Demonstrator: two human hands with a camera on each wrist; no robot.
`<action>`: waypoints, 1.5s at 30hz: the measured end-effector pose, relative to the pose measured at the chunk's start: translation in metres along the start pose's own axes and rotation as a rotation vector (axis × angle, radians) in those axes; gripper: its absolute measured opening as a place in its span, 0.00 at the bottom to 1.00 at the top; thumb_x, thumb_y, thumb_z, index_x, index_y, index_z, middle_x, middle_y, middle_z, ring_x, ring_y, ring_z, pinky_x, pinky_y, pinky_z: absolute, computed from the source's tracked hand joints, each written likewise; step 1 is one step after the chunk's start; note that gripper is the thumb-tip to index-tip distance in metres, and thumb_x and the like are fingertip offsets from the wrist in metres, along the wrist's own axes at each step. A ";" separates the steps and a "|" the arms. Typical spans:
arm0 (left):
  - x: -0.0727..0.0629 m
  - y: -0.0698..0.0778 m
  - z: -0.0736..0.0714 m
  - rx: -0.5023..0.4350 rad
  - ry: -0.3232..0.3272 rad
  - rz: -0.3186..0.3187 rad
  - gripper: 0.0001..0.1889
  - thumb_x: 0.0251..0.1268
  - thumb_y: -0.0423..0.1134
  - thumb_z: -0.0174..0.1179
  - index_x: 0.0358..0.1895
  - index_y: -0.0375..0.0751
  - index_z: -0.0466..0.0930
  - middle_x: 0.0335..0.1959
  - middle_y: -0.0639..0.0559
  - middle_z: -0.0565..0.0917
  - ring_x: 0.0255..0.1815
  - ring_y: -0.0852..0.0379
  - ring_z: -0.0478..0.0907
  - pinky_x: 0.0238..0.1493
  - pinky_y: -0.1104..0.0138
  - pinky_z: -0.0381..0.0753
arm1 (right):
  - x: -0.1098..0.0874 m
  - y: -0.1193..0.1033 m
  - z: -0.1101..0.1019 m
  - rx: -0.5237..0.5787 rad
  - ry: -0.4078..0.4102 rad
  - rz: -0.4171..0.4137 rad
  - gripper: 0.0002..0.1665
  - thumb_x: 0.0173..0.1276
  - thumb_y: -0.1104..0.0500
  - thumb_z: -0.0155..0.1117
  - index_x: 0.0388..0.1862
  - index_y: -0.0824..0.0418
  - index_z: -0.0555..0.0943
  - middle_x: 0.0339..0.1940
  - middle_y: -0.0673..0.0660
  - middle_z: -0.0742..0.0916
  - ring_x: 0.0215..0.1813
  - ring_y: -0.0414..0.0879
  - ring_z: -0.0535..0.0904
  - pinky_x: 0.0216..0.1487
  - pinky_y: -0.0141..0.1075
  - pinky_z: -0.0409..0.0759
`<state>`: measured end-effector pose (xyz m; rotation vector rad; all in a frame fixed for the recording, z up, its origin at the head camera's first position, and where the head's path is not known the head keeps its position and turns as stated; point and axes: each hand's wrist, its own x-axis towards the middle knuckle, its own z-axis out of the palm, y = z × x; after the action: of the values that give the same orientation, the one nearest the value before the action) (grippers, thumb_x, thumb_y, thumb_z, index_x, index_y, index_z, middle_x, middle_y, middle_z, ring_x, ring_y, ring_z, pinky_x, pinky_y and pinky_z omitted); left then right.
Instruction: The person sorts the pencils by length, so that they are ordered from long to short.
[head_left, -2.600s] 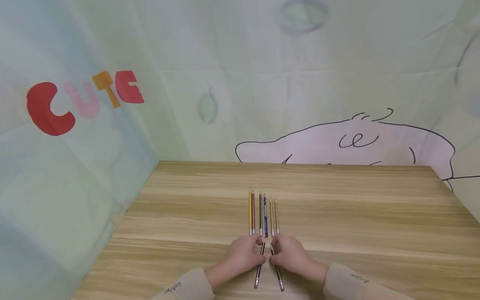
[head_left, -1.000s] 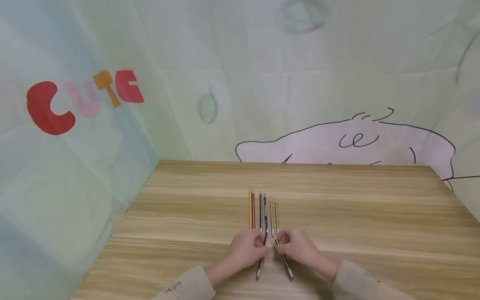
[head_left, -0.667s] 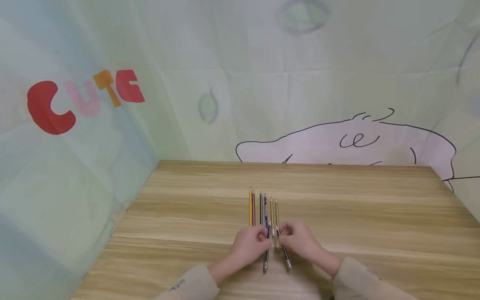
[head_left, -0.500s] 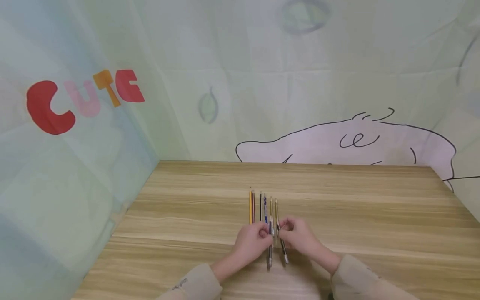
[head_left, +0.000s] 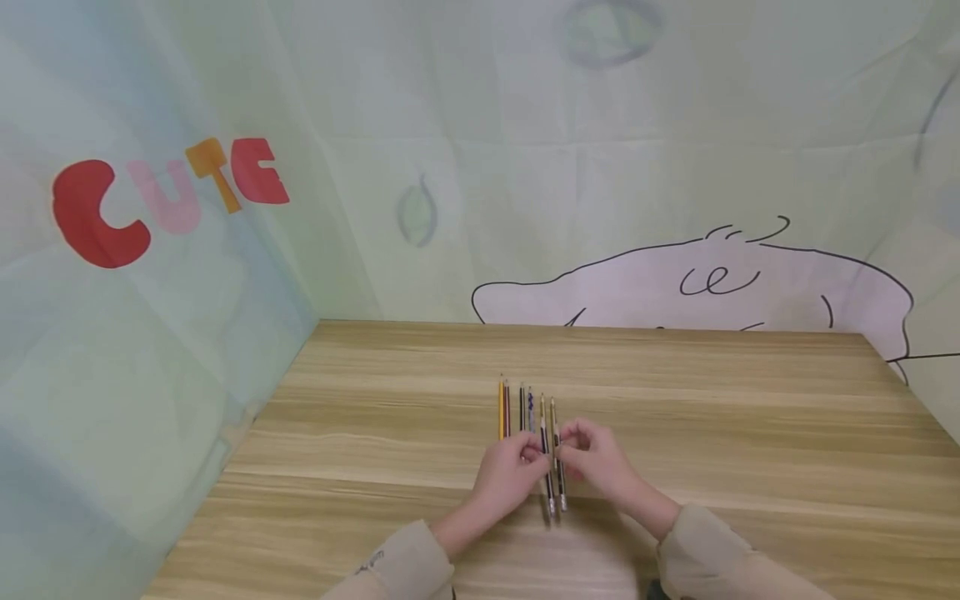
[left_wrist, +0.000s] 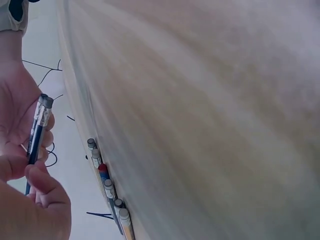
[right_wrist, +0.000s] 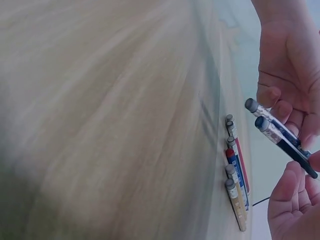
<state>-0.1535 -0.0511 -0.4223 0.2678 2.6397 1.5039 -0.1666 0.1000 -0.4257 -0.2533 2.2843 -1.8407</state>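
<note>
My left hand (head_left: 510, 473) pinches a dark pencil (head_left: 549, 482) between thumb and fingers. Opposite it, my right hand (head_left: 600, 460) pinches a second dark pencil (head_left: 562, 483). Both pencils are raised over the table, nearly parallel and close together, their eraser ends toward me. In the left wrist view the silvery eraser ends (left_wrist: 45, 107) overlap. Beyond the hands lie a yellow pencil (head_left: 501, 410), a dark red one (head_left: 507, 412), a black one (head_left: 522, 408), a blue patterned one (head_left: 531, 402) and two gold ones; the hands and held pencils partly hide this row.
The wood-grain table (head_left: 360, 400) runs back to a pale printed curtain (head_left: 480, 208) with a line-drawn figure. Coloured letters (head_left: 101, 215) mark the curtain on the left. In the right wrist view, a red-ended pencil (right_wrist: 234, 160) lies within the row.
Both hands have moved forward, away from me, carrying the two dark pencils up over the near ends of the row. The slanted pencils have come closer together and nearly parallel.
</note>
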 end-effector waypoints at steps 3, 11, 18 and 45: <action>0.001 0.000 0.000 0.001 0.013 0.010 0.07 0.51 0.34 0.57 0.34 0.36 0.77 0.25 0.52 0.79 0.22 0.65 0.71 0.22 0.76 0.73 | 0.000 0.002 0.000 0.016 -0.001 0.001 0.12 0.53 0.69 0.56 0.37 0.73 0.71 0.23 0.53 0.78 0.22 0.41 0.71 0.22 0.29 0.73; 0.005 -0.001 0.000 -0.011 0.020 0.001 0.08 0.51 0.35 0.57 0.35 0.37 0.77 0.25 0.52 0.79 0.22 0.65 0.71 0.23 0.76 0.73 | 0.001 0.005 0.000 0.041 -0.014 -0.010 0.14 0.54 0.68 0.57 0.39 0.74 0.72 0.22 0.53 0.78 0.22 0.41 0.71 0.23 0.29 0.73; 0.004 -0.001 -0.002 -0.013 0.028 0.025 0.07 0.52 0.35 0.57 0.34 0.37 0.77 0.24 0.54 0.79 0.22 0.65 0.71 0.23 0.75 0.73 | 0.002 0.006 0.000 0.057 -0.021 -0.005 0.14 0.54 0.68 0.58 0.40 0.74 0.72 0.22 0.53 0.78 0.22 0.40 0.71 0.24 0.29 0.73; 0.008 -0.001 -0.002 -0.006 0.021 -0.021 0.08 0.51 0.37 0.59 0.34 0.37 0.77 0.25 0.52 0.80 0.23 0.64 0.71 0.23 0.75 0.73 | 0.006 0.009 -0.002 0.024 0.012 0.027 0.14 0.53 0.68 0.58 0.40 0.73 0.73 0.22 0.53 0.79 0.22 0.42 0.72 0.24 0.31 0.74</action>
<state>-0.1623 -0.0519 -0.4223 0.2237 2.6456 1.5158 -0.1730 0.1017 -0.4341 -0.2077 2.2604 -1.8607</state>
